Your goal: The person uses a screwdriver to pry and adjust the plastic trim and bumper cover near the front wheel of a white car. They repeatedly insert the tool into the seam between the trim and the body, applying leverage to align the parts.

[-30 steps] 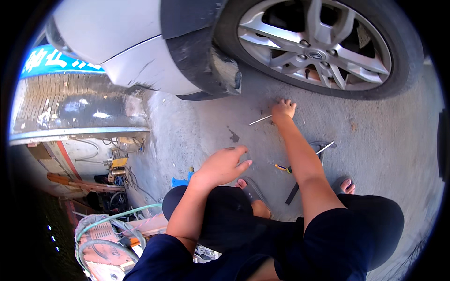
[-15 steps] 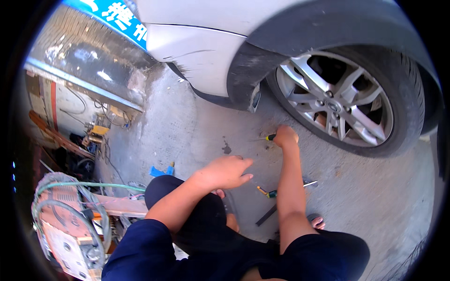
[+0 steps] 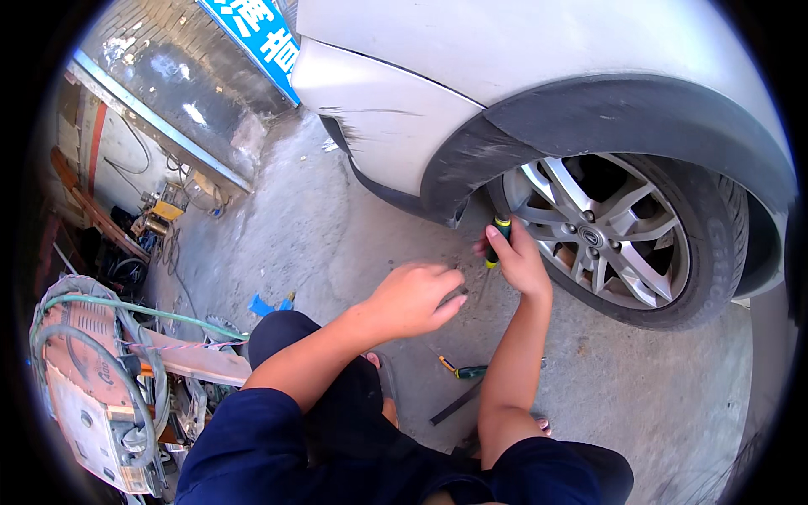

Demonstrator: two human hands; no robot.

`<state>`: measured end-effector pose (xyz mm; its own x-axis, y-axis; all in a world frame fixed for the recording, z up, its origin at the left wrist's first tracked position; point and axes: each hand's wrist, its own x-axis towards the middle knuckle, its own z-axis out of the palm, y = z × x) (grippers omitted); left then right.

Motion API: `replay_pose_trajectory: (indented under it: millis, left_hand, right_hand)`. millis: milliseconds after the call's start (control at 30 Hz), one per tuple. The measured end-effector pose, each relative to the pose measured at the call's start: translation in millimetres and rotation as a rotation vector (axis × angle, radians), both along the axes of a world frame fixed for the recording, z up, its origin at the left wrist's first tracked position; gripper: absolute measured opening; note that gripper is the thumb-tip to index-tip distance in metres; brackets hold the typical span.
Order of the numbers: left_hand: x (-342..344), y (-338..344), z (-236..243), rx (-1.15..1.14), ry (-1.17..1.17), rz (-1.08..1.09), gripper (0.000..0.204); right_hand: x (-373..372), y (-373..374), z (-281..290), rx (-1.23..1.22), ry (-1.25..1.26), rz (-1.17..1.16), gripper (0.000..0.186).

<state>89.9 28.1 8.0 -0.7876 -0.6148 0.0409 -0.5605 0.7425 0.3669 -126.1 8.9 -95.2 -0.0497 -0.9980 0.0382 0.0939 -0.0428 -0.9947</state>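
Note:
My right hand is closed around the green and yellow handle of a screwdriver, whose thin shaft points down toward the floor. It is beside the silver wheel of a light-coloured car. To its left, my left hand hangs above the floor with the fingers curled and the thumb near them. Something small and dark shows between thumb and fingers, too unclear to name. Below the hands, another green-handled tool with a yellow end lies on the concrete near a dark flat bar.
The scraped bumper and black wheel-arch trim stand ahead of me. At my left is a worn reddish machine with hoses and cables. A blue tool lies by my knee. Yellow equipment sits by the wall.
My right hand has lifted the screwdriver and turned it, so its shaft now points down instead of left. The left hand has moved slightly right, its fingers more curled. The view has shifted.

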Motion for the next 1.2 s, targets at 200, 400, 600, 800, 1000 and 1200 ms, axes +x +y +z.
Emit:
replay_pose_trajectory:
  millis: [200, 400, 600, 800, 1000, 1200]
  left_hand:
    - [7, -6, -1, -0.026, 0.115, 0.02, 0.021]
    - [-1, -16, 29, -0.363, 0.552, 0.035, 0.038]
    - [2, -23, 28, -0.461, 0.592, 0.106, 0.052]
    - [1, -26, 36, -0.501, 0.717, 0.152, 0.058]
    - [-25, -29, 68, -0.45, 0.681, 0.157, 0.065]
    - [-55, -50, 72, -0.357, 0.772, 0.244, 0.058]
  right_hand:
    - [-5, 20, 36, -0.448, -0.74, 0.155, 0.034]
    - [-19, 21, 98, -0.918, -0.803, -0.151, 0.04]
    - [-24, 30, 144, -0.881, -0.728, -0.417, 0.036]
    - [-18, 47, 151, -0.797, -0.84, -0.488, 0.034]
    - [-21, 70, 146, -0.8, -0.813, -0.415, 0.033]
    - [-17, 77, 150, -0.748, -0.807, -0.412, 0.035]
